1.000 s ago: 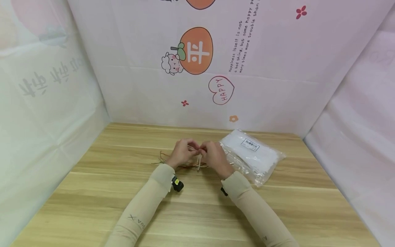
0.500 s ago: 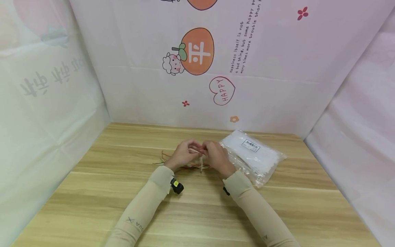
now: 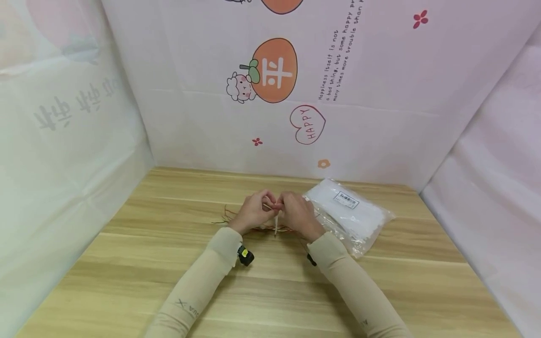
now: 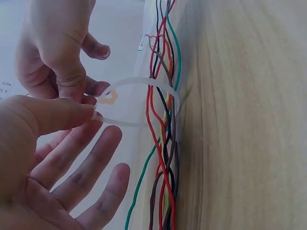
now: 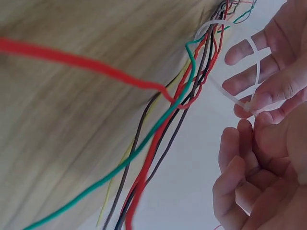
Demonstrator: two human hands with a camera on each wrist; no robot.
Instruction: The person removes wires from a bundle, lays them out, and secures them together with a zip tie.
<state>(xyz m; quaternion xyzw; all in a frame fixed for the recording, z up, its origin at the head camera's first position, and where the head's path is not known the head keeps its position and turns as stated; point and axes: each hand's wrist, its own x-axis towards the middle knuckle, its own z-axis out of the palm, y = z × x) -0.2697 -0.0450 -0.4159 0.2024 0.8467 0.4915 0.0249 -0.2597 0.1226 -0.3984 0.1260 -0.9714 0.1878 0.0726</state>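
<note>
A white zip tie forms a loop around a bundle of thin wires, coloured red, black, green, yellow and brown. My left hand pinches the zip tie near its head between thumb and index finger, with its other fingers extended loosely. Right against it, my right hand pinches at the same joint, its fingers curled. The tie's tail end is hidden between the fingertips. In both wrist views the loop is wide, with a gap between it and the wires.
A clear plastic bag of white zip ties with a barcode label lies to the right of my right hand. The wood-grain table meets a printed cloth backdrop behind, with cloth walls at both sides.
Both hands stay together above the wires and shift only slightly, keeping hold of the zip tie. The head view has moved a little, so the scene appears slightly further right.
</note>
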